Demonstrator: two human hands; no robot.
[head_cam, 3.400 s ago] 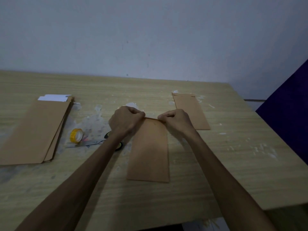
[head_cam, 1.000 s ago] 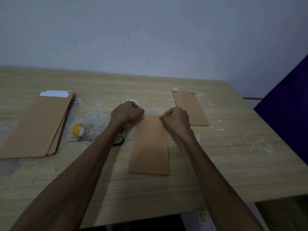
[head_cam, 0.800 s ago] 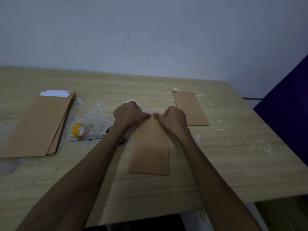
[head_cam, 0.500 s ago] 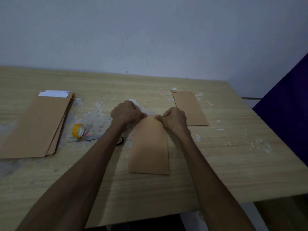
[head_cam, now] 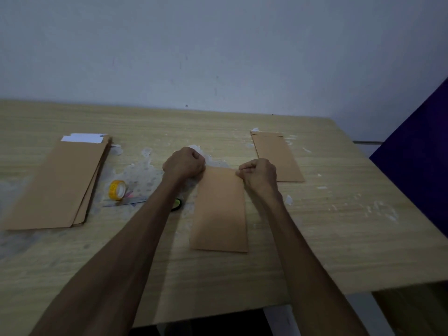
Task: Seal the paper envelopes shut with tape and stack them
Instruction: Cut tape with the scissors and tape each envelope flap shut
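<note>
A brown paper envelope lies flat in the middle of the wooden table, long side pointing away from me. My left hand is curled at its far left corner. My right hand is curled at its far right corner, thumb and forefinger pinching the edge. The fingertips of both hands are hidden under the knuckles. One more brown envelope lies alone at the far right. A stack of brown envelopes with a white sheet poking out at the top lies on the left. A yellow tape roll stands between the stack and my left arm.
Scissors lie beside the tape roll, their handle partly under my left forearm. White scraps and stains dot the table top. A wall stands right behind the table. A dark blue surface rises at the right edge.
My hands slid apart along the envelope's far edge, from near its middle out to the two corners. The envelope has stayed in place.
</note>
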